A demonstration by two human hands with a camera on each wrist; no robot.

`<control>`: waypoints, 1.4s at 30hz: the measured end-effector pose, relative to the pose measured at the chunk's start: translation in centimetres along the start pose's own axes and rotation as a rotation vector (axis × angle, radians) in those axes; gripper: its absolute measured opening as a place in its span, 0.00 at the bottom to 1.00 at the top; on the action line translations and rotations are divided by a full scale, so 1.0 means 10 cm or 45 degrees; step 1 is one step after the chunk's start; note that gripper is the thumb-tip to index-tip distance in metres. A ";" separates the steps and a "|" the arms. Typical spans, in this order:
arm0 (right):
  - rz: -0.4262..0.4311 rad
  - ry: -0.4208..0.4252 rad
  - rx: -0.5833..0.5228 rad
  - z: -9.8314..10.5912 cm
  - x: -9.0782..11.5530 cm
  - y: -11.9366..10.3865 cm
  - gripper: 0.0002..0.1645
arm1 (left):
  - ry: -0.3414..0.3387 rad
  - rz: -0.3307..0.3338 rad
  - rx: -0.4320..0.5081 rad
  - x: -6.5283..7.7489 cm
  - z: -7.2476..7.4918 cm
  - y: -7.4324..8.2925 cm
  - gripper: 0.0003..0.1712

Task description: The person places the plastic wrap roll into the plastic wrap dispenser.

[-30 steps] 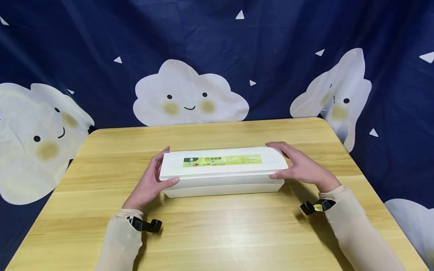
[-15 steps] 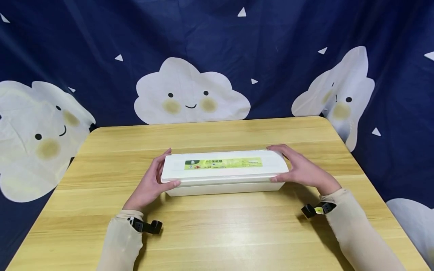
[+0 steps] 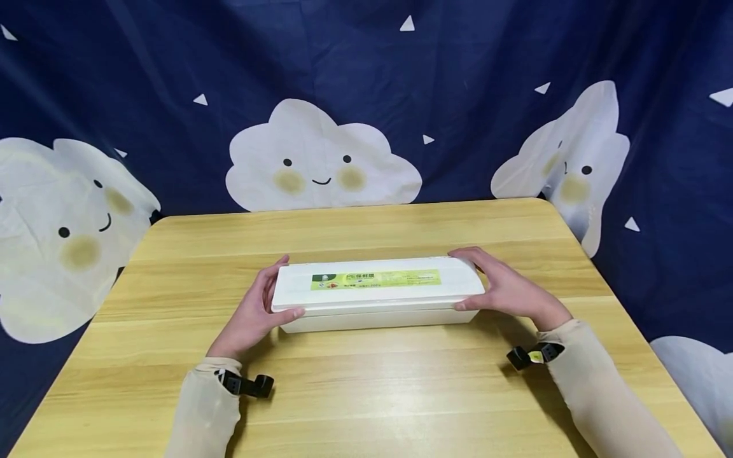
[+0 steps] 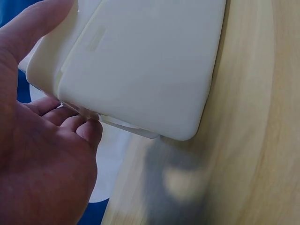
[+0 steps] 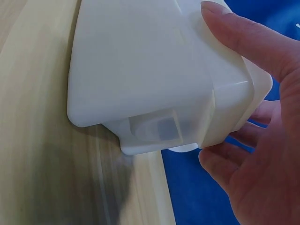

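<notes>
A long white cling film box point(image 3: 378, 283) with a green-and-yellow label on its lid lies crosswise on the wooden table. My left hand point(image 3: 252, 312) grips its left end, thumb on the front lid edge and fingers round behind. At the right end, my right hand point(image 3: 506, 286) holds it the same way. The left wrist view has the box's smooth front wall point(image 4: 145, 65), with the fingers of the left hand point(image 4: 47, 154) under the end of the lid. In the right wrist view, a recessed end point(image 5: 157, 126) shows beside the right hand point(image 5: 262, 154). The box's inside is hidden.
The wooden table point(image 3: 366, 394) reaches back to a dark blue curtain point(image 3: 355, 57) printed with white clouds. Each wrist carries a black strap with a small camera, the left camera point(image 3: 262, 386) and the right camera point(image 3: 519, 358) standing off above the table.
Both hands have come down slightly with the lid, and the band between the lid's front edge and the lower wall has narrowed. The box has stayed in place on the table.
</notes>
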State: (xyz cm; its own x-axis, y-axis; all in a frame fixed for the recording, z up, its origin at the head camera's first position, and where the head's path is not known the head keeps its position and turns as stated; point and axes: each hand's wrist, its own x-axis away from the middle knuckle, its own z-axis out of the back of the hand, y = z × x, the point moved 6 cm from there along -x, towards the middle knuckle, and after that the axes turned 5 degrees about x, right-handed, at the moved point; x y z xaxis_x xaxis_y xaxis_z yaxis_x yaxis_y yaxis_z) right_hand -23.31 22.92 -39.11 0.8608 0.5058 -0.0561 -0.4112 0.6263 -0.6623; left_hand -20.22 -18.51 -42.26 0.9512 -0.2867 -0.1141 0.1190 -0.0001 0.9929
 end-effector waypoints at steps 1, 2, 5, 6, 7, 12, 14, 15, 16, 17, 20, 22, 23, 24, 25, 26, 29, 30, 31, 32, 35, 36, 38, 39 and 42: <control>-0.005 -0.002 0.001 0.00 0.00 0.01 0.54 | -0.002 0.003 0.002 0.00 0.00 0.00 0.47; -0.010 -0.003 -0.003 -0.01 0.01 0.02 0.54 | -0.005 0.002 0.004 0.00 0.00 -0.01 0.47; -0.025 -0.001 -0.026 -0.01 0.01 0.04 0.54 | -0.009 0.004 0.008 -0.02 -0.01 -0.01 0.48; -0.030 0.000 -0.035 -0.01 0.01 0.04 0.54 | -0.009 0.001 0.008 -0.02 -0.01 0.00 0.48; -0.031 0.001 -0.040 -0.01 0.01 0.05 0.53 | -0.006 0.002 0.012 -0.02 -0.01 0.00 0.48; -0.040 -0.013 -0.062 -0.02 0.00 0.07 0.53 | 0.008 0.020 -0.002 -0.02 0.00 0.00 0.49; -0.045 -0.024 -0.065 -0.04 -0.01 0.08 0.53 | 0.013 0.044 -0.003 -0.02 0.00 -0.01 0.49; -0.045 -0.029 -0.064 -0.04 -0.01 0.09 0.53 | 0.015 0.054 -0.003 -0.01 0.00 -0.02 0.48; -0.048 -0.034 -0.061 -0.05 -0.01 0.09 0.53 | 0.016 0.064 -0.003 0.00 0.00 -0.04 0.48; -0.050 -0.038 -0.059 -0.06 -0.01 0.09 0.53 | 0.017 0.074 -0.004 0.00 0.01 -0.05 0.48; -0.046 -0.042 -0.049 -0.07 0.00 0.10 0.53 | 0.005 0.081 -0.004 0.01 0.00 -0.06 0.48; -0.025 -0.045 -0.034 -0.08 0.01 0.09 0.54 | -0.012 0.086 -0.010 0.00 0.00 -0.06 0.51; -0.008 -0.047 -0.027 -0.08 0.01 0.09 0.54 | -0.023 0.091 -0.017 0.00 0.00 -0.05 0.52; 0.012 -0.049 -0.017 -0.09 0.02 0.08 0.55 | -0.039 0.096 -0.022 0.01 0.00 -0.05 0.54; 0.031 -0.051 -0.010 -0.09 0.03 0.08 0.56 | -0.057 0.102 -0.024 0.01 0.00 -0.05 0.56; 0.047 -0.055 -0.005 -0.10 0.04 0.08 0.58 | -0.075 0.114 -0.025 0.02 0.01 -0.05 0.59; 0.069 -0.077 -0.006 -0.11 0.08 0.09 0.63 | -0.127 0.137 -0.080 0.05 0.04 -0.06 0.63; 0.068 -0.086 -0.011 -0.10 0.09 0.10 0.65 | -0.141 0.137 -0.101 0.06 0.05 -0.06 0.64; 0.065 -0.096 -0.016 -0.10 0.10 0.11 0.66 | -0.154 0.137 -0.123 0.06 0.06 -0.06 0.64; 0.062 -0.105 -0.019 -0.10 0.11 0.11 0.66 | -0.165 0.134 -0.140 0.06 0.07 -0.06 0.64; 0.065 -0.120 -0.003 -0.10 0.12 0.12 0.65 | -0.174 0.127 -0.189 0.07 0.09 -0.05 0.63; 0.070 -0.118 0.006 -0.10 0.12 0.13 0.64 | -0.174 0.127 -0.193 0.07 0.09 -0.05 0.63; 0.080 -0.108 0.028 -0.10 0.13 0.13 0.63 | -0.169 0.133 -0.200 0.06 0.10 -0.05 0.62; 0.081 -0.104 0.036 -0.10 0.13 0.13 0.62 | -0.162 0.137 -0.207 0.06 0.11 -0.05 0.62; 0.088 -0.083 0.052 -0.10 0.13 0.14 0.61 | -0.148 0.145 -0.218 0.07 0.12 -0.06 0.61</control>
State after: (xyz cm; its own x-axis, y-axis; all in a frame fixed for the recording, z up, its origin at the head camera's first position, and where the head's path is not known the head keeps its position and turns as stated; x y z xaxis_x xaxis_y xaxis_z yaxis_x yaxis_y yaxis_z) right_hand -22.44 23.87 -40.80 0.8093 0.5851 -0.0511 -0.4817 0.6115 -0.6278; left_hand -19.99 -19.81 -42.85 0.9234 -0.3837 0.0130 0.0687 0.1986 0.9777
